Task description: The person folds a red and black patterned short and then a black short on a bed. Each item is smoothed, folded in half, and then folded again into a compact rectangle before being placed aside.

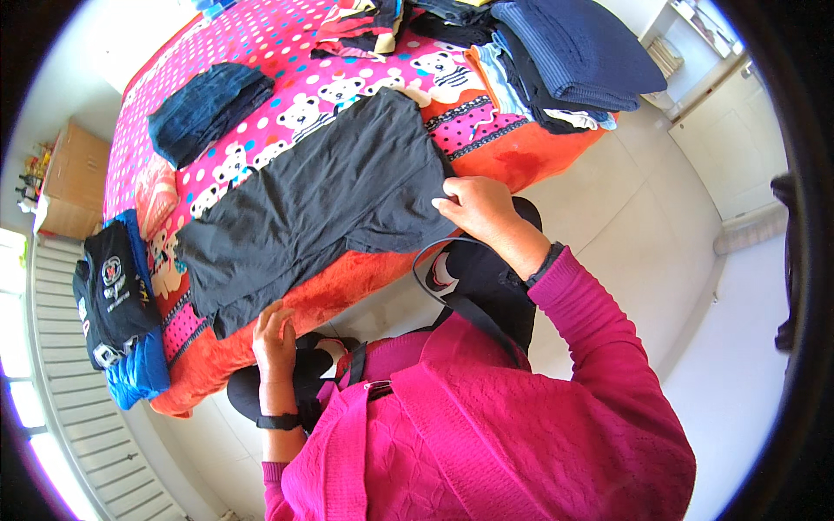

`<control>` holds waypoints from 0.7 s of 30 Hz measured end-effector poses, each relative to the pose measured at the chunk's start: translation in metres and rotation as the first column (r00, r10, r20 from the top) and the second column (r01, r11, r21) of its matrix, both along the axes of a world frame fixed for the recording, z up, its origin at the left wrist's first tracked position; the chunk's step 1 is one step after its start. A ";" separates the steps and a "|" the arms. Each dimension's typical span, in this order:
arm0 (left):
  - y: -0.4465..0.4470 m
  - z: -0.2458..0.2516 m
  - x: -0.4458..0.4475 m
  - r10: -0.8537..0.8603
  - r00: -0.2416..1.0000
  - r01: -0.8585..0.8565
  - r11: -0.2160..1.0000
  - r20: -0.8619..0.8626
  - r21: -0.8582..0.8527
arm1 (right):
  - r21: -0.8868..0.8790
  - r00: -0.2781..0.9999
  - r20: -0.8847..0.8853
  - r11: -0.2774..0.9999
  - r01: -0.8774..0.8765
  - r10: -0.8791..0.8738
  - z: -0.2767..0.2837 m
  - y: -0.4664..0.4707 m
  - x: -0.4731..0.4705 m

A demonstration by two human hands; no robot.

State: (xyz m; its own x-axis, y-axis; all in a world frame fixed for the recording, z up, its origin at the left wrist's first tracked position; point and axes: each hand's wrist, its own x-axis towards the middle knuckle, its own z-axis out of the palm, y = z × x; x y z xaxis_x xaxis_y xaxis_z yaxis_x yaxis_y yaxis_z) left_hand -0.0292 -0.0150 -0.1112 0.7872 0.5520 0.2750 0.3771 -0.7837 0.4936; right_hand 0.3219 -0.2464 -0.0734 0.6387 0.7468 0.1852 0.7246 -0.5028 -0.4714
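Observation:
A black cloth garment (313, 189) lies spread across the near edge of the bed, with some wrinkles and a lower edge hanging over the orange border. My right hand (479, 205) grips its right-hand edge between thumb and curled fingers. At the garment's lower left corner, my left hand (273, 338) has its fingers loosely bent and apart. The fingertips are at the cloth's edge; whether they touch it I cannot tell. Beneath the garment is a pink bedspread (280, 49) with dots and cartoon bears.
Folded dark blue jeans (208, 111) lie beyond the garment. A stack of folded clothes (573, 58) rises at the far right corner. Left are a folded black printed top (117, 286), a pink cloth (156, 195) and a white radiator (98, 391). A thin cable (420, 260) loops by my right wrist.

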 end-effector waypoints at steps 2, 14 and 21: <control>-0.002 0.006 0.004 -0.016 0.998 0.015 1.000 -0.066 -0.015 | 0.083 0.999 0.010 0.996 -0.039 0.038 0.006 0.002 0.003; 0.045 0.003 -0.030 0.273 0.958 -0.261 0.958 -0.093 0.122 | -0.096 0.933 -0.352 0.989 -0.109 0.069 -0.056 -0.026 0.062; 0.107 -0.009 -0.087 0.665 0.744 -0.655 0.745 -0.066 0.124 | 0.074 0.878 -0.464 0.983 0.169 -0.116 -0.060 0.003 0.109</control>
